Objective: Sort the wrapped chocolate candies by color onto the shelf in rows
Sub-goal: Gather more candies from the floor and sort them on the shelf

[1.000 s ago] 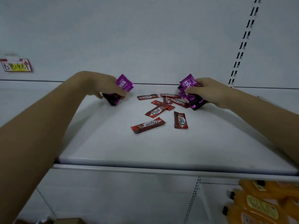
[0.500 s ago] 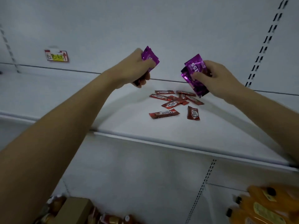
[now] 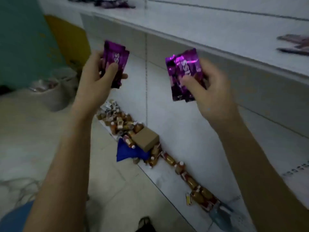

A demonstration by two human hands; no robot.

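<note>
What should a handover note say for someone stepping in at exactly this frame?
Left hand: grips purple candies, raised in front of the shelf.
Right hand: grips a purple bunch, also in the air.
On the shelf: dark wrappers at the far left end, blurred wrappers at the right edge of view; their colours are hard to tell.
Done: purple ones are gathered in both hands.
Left: lay them in a row on the shelf, probably beside the dark wrappers, then sort the rest.
</note>
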